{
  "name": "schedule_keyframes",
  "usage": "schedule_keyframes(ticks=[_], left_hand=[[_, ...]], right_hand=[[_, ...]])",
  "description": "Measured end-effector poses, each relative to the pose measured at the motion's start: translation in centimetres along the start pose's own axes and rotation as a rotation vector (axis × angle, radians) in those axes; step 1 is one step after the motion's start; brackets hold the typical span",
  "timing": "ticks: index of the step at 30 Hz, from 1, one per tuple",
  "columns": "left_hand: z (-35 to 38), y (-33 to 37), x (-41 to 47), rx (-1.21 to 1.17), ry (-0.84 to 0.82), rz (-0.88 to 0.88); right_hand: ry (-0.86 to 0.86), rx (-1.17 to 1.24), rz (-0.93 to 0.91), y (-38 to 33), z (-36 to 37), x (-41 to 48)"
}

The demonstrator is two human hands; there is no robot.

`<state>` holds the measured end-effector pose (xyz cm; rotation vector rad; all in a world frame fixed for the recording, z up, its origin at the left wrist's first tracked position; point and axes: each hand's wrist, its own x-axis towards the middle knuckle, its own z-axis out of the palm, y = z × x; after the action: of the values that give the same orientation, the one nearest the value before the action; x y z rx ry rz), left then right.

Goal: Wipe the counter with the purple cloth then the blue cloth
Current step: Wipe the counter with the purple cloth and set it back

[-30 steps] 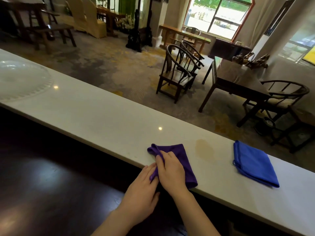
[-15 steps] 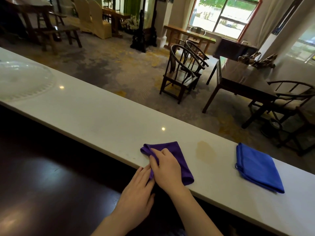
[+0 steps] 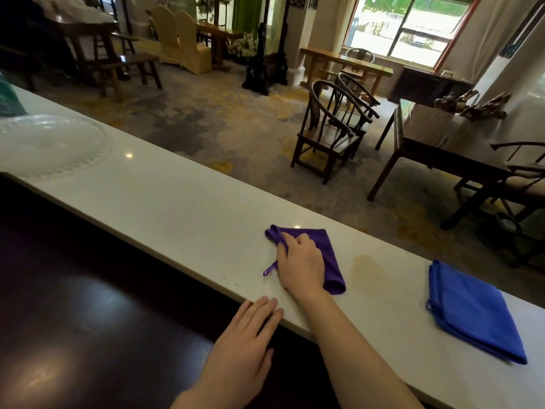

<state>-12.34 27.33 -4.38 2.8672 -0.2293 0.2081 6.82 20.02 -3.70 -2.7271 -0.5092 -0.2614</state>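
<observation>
A folded purple cloth [image 3: 327,255] lies on the long white counter [image 3: 177,202]. My right hand [image 3: 300,262] presses down on it, fingers curled around its left edge. My left hand [image 3: 244,346] lies flat with fingers apart, fingertips at the counter's near edge, holding nothing. A brownish stain [image 3: 367,267] marks the counter just right of the purple cloth. Further right lies a folded blue cloth [image 3: 472,311], untouched.
A clear ribbed plastic lid [image 3: 50,146] sits on the counter at far left. A dark glossy surface [image 3: 88,305] runs below the counter's near edge. Beyond the far edge are wooden chairs [image 3: 333,134] and a dark table [image 3: 436,152] on a carpeted floor.
My right hand has slid the purple cloth away from the near edge toward the counter's middle. My left hand has come off the cloth and now rests at the counter's edge.
</observation>
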Motion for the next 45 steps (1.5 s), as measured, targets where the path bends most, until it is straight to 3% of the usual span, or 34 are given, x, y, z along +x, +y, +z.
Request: schedule_keyframes(ticks=[18,35,45], left_hand=[[1.6,0.2,0.9,0.038,0.088,-0.012],[1.5,0.9,1.9,0.001,0.135,-0.072],[1.0,0.9,1.7,0.017,0.097,-0.061]], right_hand=[[0.034,-0.244,0.262,6.9,-1.0,2.9],[0.074,-0.309,0.464,16.4,-5.6,-1.2],[0.022,-0.239,0.491,17.1,-6.6,-2.2]])
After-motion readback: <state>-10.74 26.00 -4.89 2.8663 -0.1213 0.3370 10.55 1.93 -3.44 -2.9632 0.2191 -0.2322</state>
